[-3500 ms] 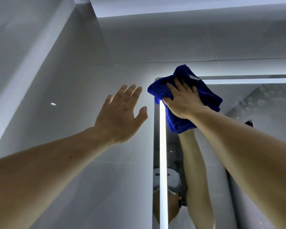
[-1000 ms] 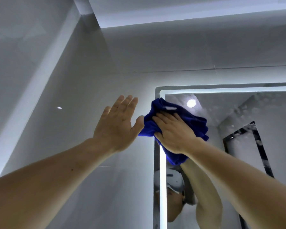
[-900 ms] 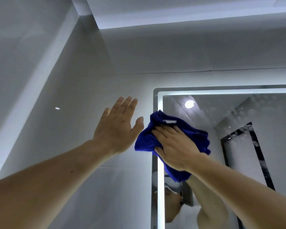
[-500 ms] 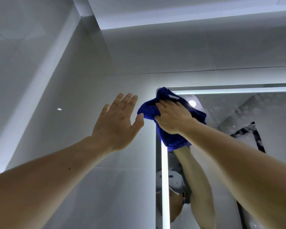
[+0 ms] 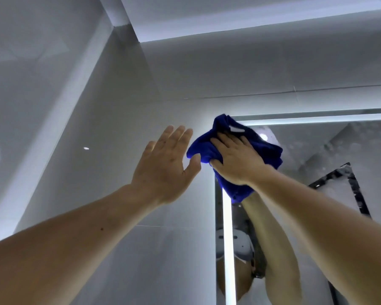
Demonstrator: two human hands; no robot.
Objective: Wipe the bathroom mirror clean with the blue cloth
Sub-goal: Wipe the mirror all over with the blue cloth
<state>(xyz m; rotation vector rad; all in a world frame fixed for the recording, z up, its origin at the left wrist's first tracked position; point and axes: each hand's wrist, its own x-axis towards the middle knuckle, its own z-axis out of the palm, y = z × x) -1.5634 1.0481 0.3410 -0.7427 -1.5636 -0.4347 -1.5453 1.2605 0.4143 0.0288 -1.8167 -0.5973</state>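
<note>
The blue cloth (image 5: pixel 269 150) is bunched against the top left corner of the mirror (image 5: pixel 312 150), a lit-edged wall mirror with spots and haze on its glass. My right hand (image 5: pixel 235 161) presses the cloth onto the glass with its fingers laid flat across it; part of the cloth hangs below my wrist. My left hand (image 5: pixel 163 164) rests flat on the grey wall tile just left of the mirror, fingers straight, its thumb tip close to the cloth's left fold. The mirror's corner itself is hidden behind the cloth.
A bright light strip (image 5: pixel 228 238) runs down the mirror's left edge and another along its top. The glass reflects my raised arm, a white head-worn device (image 5: pixel 240 245) and a dark door frame (image 5: pixel 356 190). Grey wall tiles (image 5: pixel 119 84) meet the ceiling above.
My right hand has carried the cloth from lower on the mirror's left edge up into the top left corner. My left hand has stayed flat on the wall.
</note>
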